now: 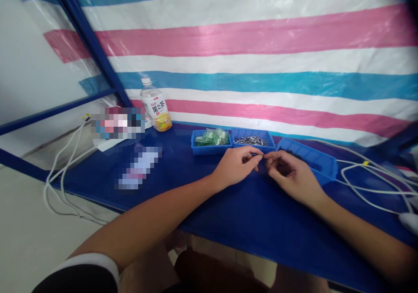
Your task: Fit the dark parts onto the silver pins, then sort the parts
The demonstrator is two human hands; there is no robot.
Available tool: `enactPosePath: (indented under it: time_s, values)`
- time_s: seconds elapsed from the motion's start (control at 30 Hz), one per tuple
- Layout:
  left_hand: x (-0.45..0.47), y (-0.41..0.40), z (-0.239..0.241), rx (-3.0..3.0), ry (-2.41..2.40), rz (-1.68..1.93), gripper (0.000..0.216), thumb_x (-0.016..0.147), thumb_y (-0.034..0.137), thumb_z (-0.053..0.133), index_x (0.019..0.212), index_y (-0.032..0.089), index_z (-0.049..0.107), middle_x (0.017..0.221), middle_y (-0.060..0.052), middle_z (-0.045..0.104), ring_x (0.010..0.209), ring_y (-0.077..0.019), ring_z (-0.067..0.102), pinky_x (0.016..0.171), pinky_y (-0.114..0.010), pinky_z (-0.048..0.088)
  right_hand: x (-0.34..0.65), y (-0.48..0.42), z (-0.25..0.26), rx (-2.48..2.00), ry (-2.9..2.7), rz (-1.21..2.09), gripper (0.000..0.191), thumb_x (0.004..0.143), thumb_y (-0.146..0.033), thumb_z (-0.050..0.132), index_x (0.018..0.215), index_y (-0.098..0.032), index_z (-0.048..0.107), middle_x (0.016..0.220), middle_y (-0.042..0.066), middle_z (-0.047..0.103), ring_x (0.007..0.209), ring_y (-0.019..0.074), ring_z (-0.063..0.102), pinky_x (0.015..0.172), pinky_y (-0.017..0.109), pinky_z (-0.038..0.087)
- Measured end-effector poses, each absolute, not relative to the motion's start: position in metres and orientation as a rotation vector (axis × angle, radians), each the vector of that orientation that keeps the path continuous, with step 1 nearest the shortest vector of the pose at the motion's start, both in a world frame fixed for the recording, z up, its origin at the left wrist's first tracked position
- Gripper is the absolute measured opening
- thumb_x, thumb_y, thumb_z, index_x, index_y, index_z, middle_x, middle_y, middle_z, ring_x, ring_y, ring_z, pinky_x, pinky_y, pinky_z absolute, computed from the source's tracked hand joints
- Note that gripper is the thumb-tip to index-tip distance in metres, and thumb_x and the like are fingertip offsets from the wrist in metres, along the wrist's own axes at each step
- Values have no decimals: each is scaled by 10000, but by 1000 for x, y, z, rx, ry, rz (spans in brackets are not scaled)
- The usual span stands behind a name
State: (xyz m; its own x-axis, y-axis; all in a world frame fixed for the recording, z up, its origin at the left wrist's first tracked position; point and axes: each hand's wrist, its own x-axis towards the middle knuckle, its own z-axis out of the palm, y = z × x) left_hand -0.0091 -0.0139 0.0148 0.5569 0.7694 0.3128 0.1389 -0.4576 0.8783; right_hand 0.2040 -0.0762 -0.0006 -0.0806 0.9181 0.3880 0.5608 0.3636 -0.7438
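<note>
Reaching over the front edge of the worktop, the left hand pinches a thin piece, the right hand curled beside it, hold unclear.

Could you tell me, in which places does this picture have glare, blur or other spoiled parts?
Head view: pale glare on the striped sheet; head view: the right forearm blurs toward the lower right corner; head view: pixelation hides two patches left of the bottle; head view: detail between the left hand and right hand is too small to make out.
</note>
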Motion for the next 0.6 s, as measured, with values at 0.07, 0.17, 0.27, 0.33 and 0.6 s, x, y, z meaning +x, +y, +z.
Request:
enactPosePath:
  time_s: [0.07,0.17,0.27,0.33,0.6]
  values:
    - [-9,-16,16,1917,710,875,293,1034,322,632,1258,175,753,821,-53,803,669,-152,715,702,-294,586,205,-77,-1,-1338,-1754,491,189,949,-265,677,1135,-246,699,895,32,696,753,193,656,654,323,548]
    - [-9,-19,16,1883,684,838,371,1031,303,634,1362,155,714,898,-78,826,690,-154,743,732,-297,617,204,-78,-1,-1399,-1706,449,160,961,-326,701,1092,-234,714,883,39,727,740,194,687,635,313,552]
    - [-8,-19,14,1885,673,815,394,1034,301,629,1388,149,713,986,-94,840,738,-167,778,793,-315,642,204,-78,1,-1410,-1699,401,167,980,-378,709,1062,-234,731,907,48,739,748,195,698,630,305,556]
    - [-8,-17,12,1903,665,828,371,1034,294,628,1363,161,734,1061,-94,845,818,-182,804,858,-334,651,204,-77,2,-1370,-1721,372,160,980,-388,720,1041,-240,736,921,48,731,757,193,686,630,303,556]
    - [-6,-10,2,1906,629,917,266,986,267,715,1229,195,797,1219,-90,827,1101,-235,800,1006,-395,648,205,-76,2,-1327,-1787,331,89,969,-330,738,1014,-257,759,946,43,732,812,204,688,663,321,551]
